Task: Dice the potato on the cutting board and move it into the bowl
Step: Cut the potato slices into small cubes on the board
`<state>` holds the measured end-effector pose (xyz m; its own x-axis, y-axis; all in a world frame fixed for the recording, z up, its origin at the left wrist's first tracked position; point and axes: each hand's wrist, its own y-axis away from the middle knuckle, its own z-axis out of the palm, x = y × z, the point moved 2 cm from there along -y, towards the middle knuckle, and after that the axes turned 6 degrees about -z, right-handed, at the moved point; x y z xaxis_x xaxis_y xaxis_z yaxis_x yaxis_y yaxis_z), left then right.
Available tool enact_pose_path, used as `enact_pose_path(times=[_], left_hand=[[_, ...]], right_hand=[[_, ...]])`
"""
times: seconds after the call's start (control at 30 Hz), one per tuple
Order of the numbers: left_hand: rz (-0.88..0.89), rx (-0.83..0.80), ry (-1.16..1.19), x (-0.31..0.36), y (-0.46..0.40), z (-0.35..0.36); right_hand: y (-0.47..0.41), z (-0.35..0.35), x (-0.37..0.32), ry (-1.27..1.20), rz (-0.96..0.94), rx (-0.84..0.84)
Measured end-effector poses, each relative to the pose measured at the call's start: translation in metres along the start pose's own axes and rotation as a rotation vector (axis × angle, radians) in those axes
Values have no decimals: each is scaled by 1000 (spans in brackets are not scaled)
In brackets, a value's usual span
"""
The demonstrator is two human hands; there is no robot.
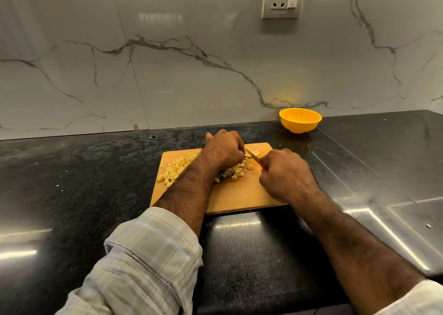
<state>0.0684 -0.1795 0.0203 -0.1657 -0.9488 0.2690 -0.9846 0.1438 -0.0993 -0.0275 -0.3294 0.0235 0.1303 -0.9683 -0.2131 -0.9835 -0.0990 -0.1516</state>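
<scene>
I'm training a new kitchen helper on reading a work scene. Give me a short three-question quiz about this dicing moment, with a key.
1. True or false: the yellow bowl already holds diced potato.
2. Which hand grips the knife? A) left hand B) right hand C) neither
3. Fill in: the potato cubes lie in a pile on the ____.

Key
1. False: no potato shows in the bowl; it stands apart from the cutting board, by the wall.
2. B: the right hand holds the handle, while the left hand steadies the uncut potato piece at the blade.
3. Cutting board.
</scene>
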Motion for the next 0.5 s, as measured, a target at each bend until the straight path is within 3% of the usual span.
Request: enact_pose_path(times=[0.23, 0.4, 0.5], left_hand=[[-19, -34, 3, -3, -2, 0], [-49, -31, 38, -6, -2, -1], [-57, -24, 50, -7, -2, -1]], right_hand=[[-12, 3, -8, 15, -12, -20], [-2, 0, 0, -15, -62, 160], [2, 1, -1, -12, -46, 92]])
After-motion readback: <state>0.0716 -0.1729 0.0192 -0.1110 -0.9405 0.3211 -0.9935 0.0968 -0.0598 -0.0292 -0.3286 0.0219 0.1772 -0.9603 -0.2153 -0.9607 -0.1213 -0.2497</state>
